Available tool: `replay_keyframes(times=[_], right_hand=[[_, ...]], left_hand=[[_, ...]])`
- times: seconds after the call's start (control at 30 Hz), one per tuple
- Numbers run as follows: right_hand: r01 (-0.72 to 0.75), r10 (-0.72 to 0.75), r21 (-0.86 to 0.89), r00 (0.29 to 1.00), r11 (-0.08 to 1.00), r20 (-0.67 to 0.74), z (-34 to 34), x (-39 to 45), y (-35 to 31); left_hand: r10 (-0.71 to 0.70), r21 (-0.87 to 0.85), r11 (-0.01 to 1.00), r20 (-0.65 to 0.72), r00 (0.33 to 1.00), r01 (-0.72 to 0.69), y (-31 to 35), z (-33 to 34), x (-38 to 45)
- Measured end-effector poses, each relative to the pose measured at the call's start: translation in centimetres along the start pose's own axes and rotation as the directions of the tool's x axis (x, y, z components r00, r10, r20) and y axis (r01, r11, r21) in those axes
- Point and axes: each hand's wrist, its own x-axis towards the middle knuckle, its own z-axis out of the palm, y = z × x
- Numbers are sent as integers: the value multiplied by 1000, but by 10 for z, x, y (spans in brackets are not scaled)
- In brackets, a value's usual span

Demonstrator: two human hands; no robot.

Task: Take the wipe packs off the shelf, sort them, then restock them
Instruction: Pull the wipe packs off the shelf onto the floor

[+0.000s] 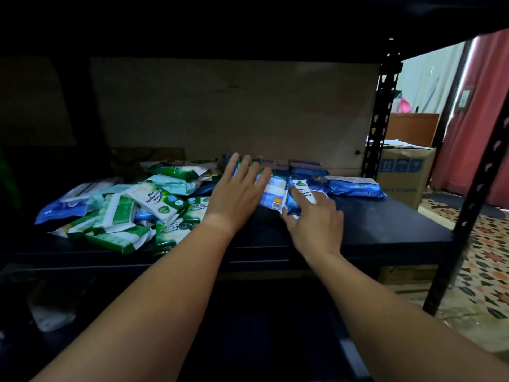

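A loose heap of green and white wipe packs (154, 205) covers the left half of the dark shelf board (385, 227). Blue packs lie at the back middle and right, one long blue pack (354, 186) farthest right. My left hand (237, 194) lies flat with straight fingers on a blue and white pack (272, 195) in the middle. Beside it, my right hand (314, 219) holds a small blue and white pack (298, 195), thumb on top and fingers curled beneath it.
A black slotted upright (381, 114) stands at the shelf's back right, another post (473, 194) at the front right. A cardboard box (403, 172) sits behind on the patterned floor (484, 271). A brown board (234, 111) backs the shelf.
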Motion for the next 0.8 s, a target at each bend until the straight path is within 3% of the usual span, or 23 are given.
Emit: replay_keyframes(times=[0.23, 0.53, 0.67, 0.8], right_hand=[[41, -43, -55, 998, 998, -49, -36, -62, 16], [164, -168, -59, 983, 985, -73, -44, -180, 20], [136, -136, -43, 991, 990, 16, -32, -237, 16], [39, -38, -2, 986, 999, 162, -14, -295, 13]], left_hand=[[-79, -74, 994, 37, 996, 81, 36, -56, -58], [-156, -141, 977, 56, 986, 162, 80, -93, -190], [-200, -132, 960, 284, 938, 245, 105, -99, -260], [-230, -123, 924, 580, 782, 363, 139, -102, -330]])
